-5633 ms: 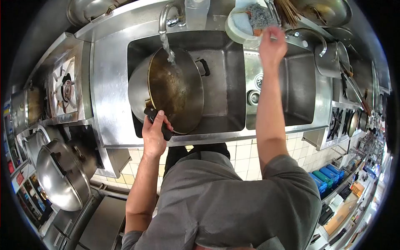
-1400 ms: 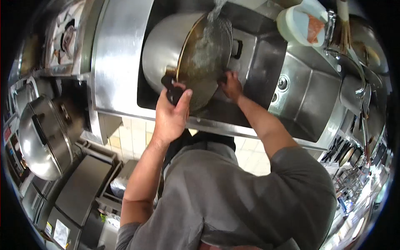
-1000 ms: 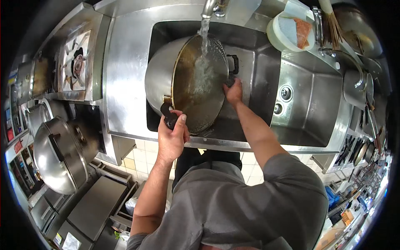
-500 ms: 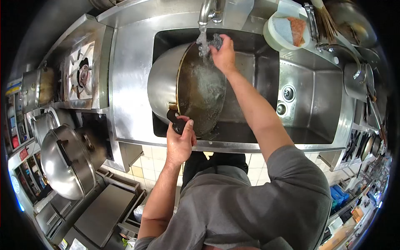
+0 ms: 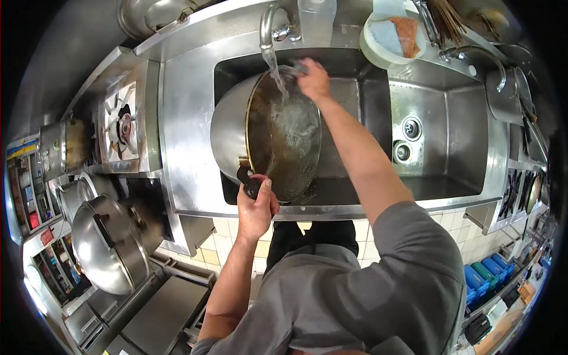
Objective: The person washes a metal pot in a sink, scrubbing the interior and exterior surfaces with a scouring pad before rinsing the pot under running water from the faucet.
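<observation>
A large steel wok [image 5: 231, 127] lies tilted on its side in the left sink basin, its browned inside facing right and wet with water. My left hand [image 5: 255, 208] is wrapped round the wok's black handle [image 5: 251, 187] at the near rim. By the far rim, my right hand [image 5: 313, 80] grips a grey steel wool scrubber [image 5: 296, 69], smeared by motion. Water streams from the faucet [image 5: 267, 32] just left of the scrubber and runs down into the wok.
A second sink basin [image 5: 461, 136] with drains lies to the right. Behind it stands a pale tub [image 5: 378, 54] with a blue-grey cloth and an orange sponge. A gas burner [image 5: 125, 125] is at the left, with a large domed steel pot [image 5: 103, 254] nearer to me.
My right hand has moved slightly with the scrubber along the wok's far rim. My left hand keeps its hold on the handle. The whole view has shifted a little.
</observation>
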A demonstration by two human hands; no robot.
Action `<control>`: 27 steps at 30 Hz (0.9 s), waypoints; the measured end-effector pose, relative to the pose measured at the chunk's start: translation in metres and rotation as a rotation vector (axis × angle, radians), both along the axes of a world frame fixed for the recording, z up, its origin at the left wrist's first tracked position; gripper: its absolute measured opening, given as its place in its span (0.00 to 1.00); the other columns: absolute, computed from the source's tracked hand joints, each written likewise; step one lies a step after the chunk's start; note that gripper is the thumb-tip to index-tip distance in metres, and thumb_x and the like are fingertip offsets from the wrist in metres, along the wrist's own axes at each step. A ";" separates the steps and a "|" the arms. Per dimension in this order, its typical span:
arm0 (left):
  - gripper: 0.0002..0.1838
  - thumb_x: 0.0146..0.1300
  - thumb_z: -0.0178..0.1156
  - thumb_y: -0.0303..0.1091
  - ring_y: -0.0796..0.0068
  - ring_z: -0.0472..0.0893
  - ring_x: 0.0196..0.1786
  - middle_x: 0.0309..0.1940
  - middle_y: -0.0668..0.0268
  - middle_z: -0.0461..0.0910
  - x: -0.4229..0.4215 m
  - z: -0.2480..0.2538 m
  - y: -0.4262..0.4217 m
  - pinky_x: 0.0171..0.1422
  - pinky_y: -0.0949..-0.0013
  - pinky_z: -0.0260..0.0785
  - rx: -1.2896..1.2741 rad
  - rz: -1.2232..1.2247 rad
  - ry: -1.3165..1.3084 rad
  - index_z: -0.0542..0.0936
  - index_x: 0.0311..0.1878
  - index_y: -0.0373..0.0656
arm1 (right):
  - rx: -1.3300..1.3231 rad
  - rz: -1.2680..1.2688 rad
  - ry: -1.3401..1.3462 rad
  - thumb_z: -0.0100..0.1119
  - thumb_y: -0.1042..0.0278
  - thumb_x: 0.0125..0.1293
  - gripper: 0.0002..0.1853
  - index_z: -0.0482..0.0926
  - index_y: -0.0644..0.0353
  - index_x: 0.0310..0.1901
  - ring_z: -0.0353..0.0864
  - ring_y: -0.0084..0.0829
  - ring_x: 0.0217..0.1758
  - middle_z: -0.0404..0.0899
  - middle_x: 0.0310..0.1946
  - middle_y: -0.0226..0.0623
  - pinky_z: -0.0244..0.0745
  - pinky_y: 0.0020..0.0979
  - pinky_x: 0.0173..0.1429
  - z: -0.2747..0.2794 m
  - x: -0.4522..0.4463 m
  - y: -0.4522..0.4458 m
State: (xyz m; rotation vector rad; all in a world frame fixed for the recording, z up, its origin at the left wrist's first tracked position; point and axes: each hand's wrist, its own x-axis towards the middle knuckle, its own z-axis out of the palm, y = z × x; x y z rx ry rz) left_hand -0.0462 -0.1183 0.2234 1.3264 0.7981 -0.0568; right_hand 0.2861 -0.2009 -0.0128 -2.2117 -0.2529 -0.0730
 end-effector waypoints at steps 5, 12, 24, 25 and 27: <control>0.09 0.81 0.56 0.32 0.78 0.70 0.17 0.16 0.67 0.72 0.002 -0.003 0.001 0.24 0.69 0.67 0.055 -0.014 0.022 0.72 0.52 0.36 | 0.007 -0.082 0.248 0.69 0.56 0.69 0.17 0.85 0.51 0.56 0.83 0.53 0.58 0.86 0.52 0.50 0.78 0.48 0.63 -0.044 0.012 -0.023; 0.10 0.81 0.55 0.32 0.78 0.71 0.18 0.17 0.67 0.72 0.002 0.000 0.001 0.25 0.69 0.67 0.052 -0.023 0.052 0.71 0.55 0.34 | 0.233 -0.057 -0.073 0.76 0.62 0.63 0.22 0.85 0.46 0.59 0.81 0.55 0.53 0.74 0.52 0.51 0.81 0.46 0.56 0.046 -0.045 0.033; 0.09 0.81 0.55 0.30 0.78 0.71 0.19 0.18 0.67 0.72 -0.002 -0.005 -0.009 0.25 0.70 0.66 0.038 -0.019 0.024 0.71 0.56 0.36 | 0.006 0.056 -0.082 0.73 0.59 0.63 0.12 0.89 0.42 0.48 0.85 0.54 0.50 0.75 0.60 0.50 0.84 0.50 0.53 0.057 -0.024 0.044; 0.09 0.81 0.55 0.30 0.79 0.71 0.19 0.18 0.67 0.72 -0.006 -0.006 -0.007 0.25 0.71 0.66 0.025 -0.009 0.041 0.71 0.56 0.36 | 0.068 0.000 -0.032 0.72 0.58 0.63 0.13 0.90 0.40 0.49 0.85 0.55 0.53 0.78 0.58 0.49 0.84 0.50 0.55 0.049 -0.024 0.042; 0.08 0.81 0.56 0.30 0.79 0.71 0.19 0.18 0.68 0.72 -0.002 -0.004 -0.006 0.25 0.71 0.65 0.005 0.006 0.050 0.72 0.55 0.37 | -0.035 -0.107 0.040 0.71 0.55 0.64 0.15 0.90 0.40 0.52 0.84 0.55 0.58 0.78 0.60 0.51 0.82 0.50 0.61 -0.047 -0.012 0.025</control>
